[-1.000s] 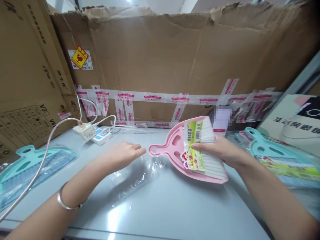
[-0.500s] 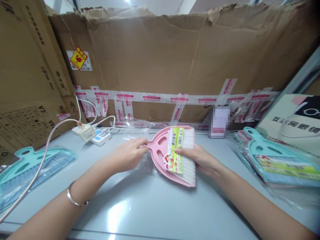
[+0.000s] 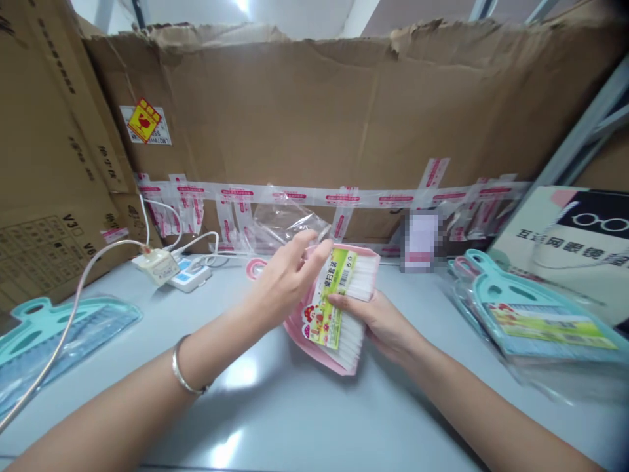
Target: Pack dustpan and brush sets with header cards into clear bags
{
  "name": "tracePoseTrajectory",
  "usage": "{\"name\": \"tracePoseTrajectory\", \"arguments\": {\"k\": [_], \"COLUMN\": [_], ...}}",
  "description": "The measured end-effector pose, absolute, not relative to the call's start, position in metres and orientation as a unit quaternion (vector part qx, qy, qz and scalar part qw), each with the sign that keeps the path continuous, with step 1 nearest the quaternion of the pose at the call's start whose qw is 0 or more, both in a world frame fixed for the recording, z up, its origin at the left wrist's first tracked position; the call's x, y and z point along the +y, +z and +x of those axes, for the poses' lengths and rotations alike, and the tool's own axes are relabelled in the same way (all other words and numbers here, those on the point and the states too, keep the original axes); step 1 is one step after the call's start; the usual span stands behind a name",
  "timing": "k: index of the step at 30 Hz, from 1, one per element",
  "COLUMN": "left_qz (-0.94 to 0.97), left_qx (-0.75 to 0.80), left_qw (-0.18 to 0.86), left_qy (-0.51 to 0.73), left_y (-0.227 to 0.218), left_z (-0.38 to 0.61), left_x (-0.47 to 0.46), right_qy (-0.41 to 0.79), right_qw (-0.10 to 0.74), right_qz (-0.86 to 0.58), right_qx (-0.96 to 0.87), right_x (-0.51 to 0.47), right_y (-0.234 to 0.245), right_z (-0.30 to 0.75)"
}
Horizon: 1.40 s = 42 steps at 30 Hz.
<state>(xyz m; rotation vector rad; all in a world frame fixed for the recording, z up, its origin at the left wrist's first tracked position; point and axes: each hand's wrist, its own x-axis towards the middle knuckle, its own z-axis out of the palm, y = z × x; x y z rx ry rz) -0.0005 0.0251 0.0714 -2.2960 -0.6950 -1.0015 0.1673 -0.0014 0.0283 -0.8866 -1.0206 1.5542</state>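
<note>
A pink dustpan [image 3: 308, 349] with a white-bristled brush [image 3: 362, 275] nested in it is held above the table, its handle pointing left. Across the pair lies a yellow-green card label [image 3: 335, 305]. My right hand [image 3: 388, 321] grips the bristle edge, thumb on top of the label side. Over the handle side reaches my left hand [image 3: 287, 278], its fingers stretched out and apart near the label's upper left edge; whether they touch is hard to tell. Behind that hand, a clear plastic bag [image 3: 289, 219] stands crumpled against the cardboard.
Bagged teal dustpan sets lie at the left [image 3: 73, 321] and in a stack at the right [image 3: 521, 295]. A power strip [image 3: 189, 274] with a plugged-in adapter [image 3: 160, 265] and cables sits back left. A phone [image 3: 421, 239], blurred out, leans on the large cardboard box [image 3: 295, 118].
My left hand has let go of the handle and moved right over the dustpan, fingers spread. The dustpan set has tilted and shifted slightly left in my right hand. The plastic bag now stands higher.
</note>
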Motion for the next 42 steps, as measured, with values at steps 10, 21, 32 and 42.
{"name": "tracePoseTrajectory", "arguments": {"k": [10,21,32,42], "left_qz": [-0.837,-0.84,-0.824,-0.871], "left_qx": [-0.221,-0.275,-0.325,-0.263], "left_qw": [0.309,0.284,0.334,0.236], "left_qy": [-0.395,-0.371,-0.322,-0.341], "left_y": [0.06,0.053,0.057,0.064], "left_z": [-0.01,-0.01,-0.001,-0.012], "left_x": [0.018,0.011,0.014,0.006], "right_qy": [0.657,0.592,0.673,0.643], "right_qw": [0.651,0.711,0.631,0.676], "right_qz": [-0.322,-0.317,-0.313,-0.31], "right_qx": [-0.203,-0.21,-0.227,-0.181], "right_x": [-0.004,-0.008,-0.025,-0.011], "right_y": [0.033,0.026,0.015,0.023], "right_z": [0.155,0.151,0.13,0.143]}}
